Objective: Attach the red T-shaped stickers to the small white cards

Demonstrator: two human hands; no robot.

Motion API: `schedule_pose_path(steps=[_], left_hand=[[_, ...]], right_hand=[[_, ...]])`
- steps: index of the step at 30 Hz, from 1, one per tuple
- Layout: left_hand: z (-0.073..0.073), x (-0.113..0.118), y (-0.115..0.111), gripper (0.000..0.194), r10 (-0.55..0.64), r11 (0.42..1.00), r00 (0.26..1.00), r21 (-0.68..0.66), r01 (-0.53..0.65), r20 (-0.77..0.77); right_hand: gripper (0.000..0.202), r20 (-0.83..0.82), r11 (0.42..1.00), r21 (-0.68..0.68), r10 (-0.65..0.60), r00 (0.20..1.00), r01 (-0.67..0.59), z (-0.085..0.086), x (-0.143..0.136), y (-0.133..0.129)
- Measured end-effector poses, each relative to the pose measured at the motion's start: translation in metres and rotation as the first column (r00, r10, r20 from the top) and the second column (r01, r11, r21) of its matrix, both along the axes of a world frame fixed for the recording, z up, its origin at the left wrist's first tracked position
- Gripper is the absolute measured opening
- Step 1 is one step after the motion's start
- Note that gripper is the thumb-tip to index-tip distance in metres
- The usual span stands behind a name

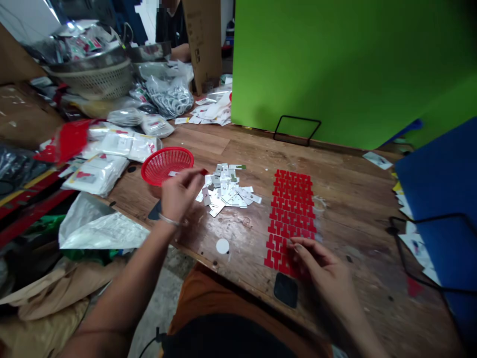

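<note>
Red T-shaped pieces (292, 216): bright red and flat, set close together in rows that make a long panel, thin lines of wood showing between many of them; they lie on the table (253, 149), from mid-surface down toward the near edge.
Hidden rows: the right hand (318, 261) covers the panel's near right corner, where the pieces run into shadow and cannot be counted.
Right grip: thumb and forefinger close together over that corner; whether they hold a piece cannot be told.
Left grip: the person's left hand (182, 193) pinches a small red piece (203, 172); only a bit shows, so its shape is unclear.
Metal strips (229, 191): a loose silvery heap between the left hand and the panel; they overlap, and any markings are too small to read.
Red basket (167, 161): slatted, toward the surface's left end, partly behind the left hand.
Near edge: a black square (285, 290) beside the panel's near end; a white disc (222, 246) farther left.
Far edge: a green panel (335, 69) rises there, cut off above.
Left end: white packets (99, 174), blurred in places.
Co-worker (173, 30): mostly hidden behind cardboard (204, 44).
</note>
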State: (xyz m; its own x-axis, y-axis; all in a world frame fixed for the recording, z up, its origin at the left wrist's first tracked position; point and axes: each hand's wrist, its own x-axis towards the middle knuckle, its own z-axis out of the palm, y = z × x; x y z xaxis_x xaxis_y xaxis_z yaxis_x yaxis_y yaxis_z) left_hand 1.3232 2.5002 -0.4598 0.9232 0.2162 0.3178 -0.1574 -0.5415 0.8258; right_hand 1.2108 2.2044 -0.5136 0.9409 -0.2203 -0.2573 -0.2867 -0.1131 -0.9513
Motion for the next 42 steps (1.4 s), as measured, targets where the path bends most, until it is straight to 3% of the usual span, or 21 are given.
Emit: schedule_pose_path(steps=[3,5,8,11,13,16,19,21,23,25,28,32,37,42], left_hand=[[0.020,0.026,0.040,0.030,0.130,0.921,0.985,0.355,-0.161,0.109],[0.022,0.030,0.043,0.031,0.140,0.869,0.978,0.453,-0.196,0.154],[0.004,0.024,0.016,0.021,-0.011,0.853,0.999,0.521,-0.009,0.036],[-0.026,0.020,-0.018,0.020,-0.166,0.770,0.971,0.592,0.238,-0.175],[-0.041,0.022,-0.034,0.025,-0.160,0.709,0.957,0.646,0.283,-0.243],[-0.050,0.027,-0.049,0.033,-0.120,0.658,0.973,0.718,0.227,-0.198],[-0.048,0.015,-0.071,0.032,-0.204,0.700,0.975,0.683,0.209,-0.090],[-0.045,-0.007,-0.094,0.023,-0.387,0.706,0.917,0.608,0.364,-0.099],[-0.045,-0.034,-0.119,0.017,-0.585,0.633,0.795,0.522,0.571,-0.160],[-0.048,-0.059,-0.140,0.018,-0.678,0.566,0.705,0.464,0.681,-0.208],[-0.057,-0.077,-0.155,0.033,-0.679,0.541,0.691,0.468,0.699,-0.248],[-0.065,-0.073,-0.151,0.057,-0.660,0.506,0.697,0.519,0.689,-0.282],[-0.067,-0.069,-0.147,0.056,-0.678,0.469,0.678,0.543,0.697,-0.285],[-0.067,-0.070,-0.149,0.044,-0.700,0.397,0.650,0.594,0.700,-0.298]], right_hand=[[0.041,-0.002,0.997,-0.042,-0.058,0.998,0.058,-0.003,-0.003,-0.011],[0.040,0.017,0.992,-0.083,-0.099,0.995,0.100,-0.006,-0.005,-0.018],[0.037,0.041,0.975,-0.161,-0.146,0.989,0.150,-0.009,-0.008,-0.029],[0.034,0.070,0.951,-0.246,-0.174,0.982,0.186,-0.010,-0.010,-0.042],[0.031,0.118,0.925,-0.320,-0.174,0.978,0.203,-0.010,-0.012,-0.050],[0.025,0.171,0.890,-0.422,-0.111,0.979,0.174,-0.013,-0.017,-0.060],[0.020,0.166,0.870,-0.486,0.000,0.986,0.082,-0.017,-0.020,-0.063],[0.017,0.165,0.850,-0.527,0.069,0.984,0.029,-0.018,-0.021,-0.062],[0.014,0.176,0.824,-0.567,0.124,0.977,-0.002,-0.017,-0.019,-0.058],[0.014,0.184,0.805,-0.592,0.172,0.968,-0.030,-0.014,-0.016,-0.053],[0.014,0.173,0.777,-0.624,0.242,0.955,-0.084,-0.008,-0.011,-0.045],[0.013,0.103,0.736,-0.653,0.324,0.941,-0.182,-0.005,-0.010,-0.040],[0.011,0.029,0.734,-0.628,0.355,0.934,-0.259,-0.007,-0.013,-0.043],[0.010,-0.051,0.652,-0.685,0.402,0.914,-0.325,-0.005,-0.007,-0.043]])
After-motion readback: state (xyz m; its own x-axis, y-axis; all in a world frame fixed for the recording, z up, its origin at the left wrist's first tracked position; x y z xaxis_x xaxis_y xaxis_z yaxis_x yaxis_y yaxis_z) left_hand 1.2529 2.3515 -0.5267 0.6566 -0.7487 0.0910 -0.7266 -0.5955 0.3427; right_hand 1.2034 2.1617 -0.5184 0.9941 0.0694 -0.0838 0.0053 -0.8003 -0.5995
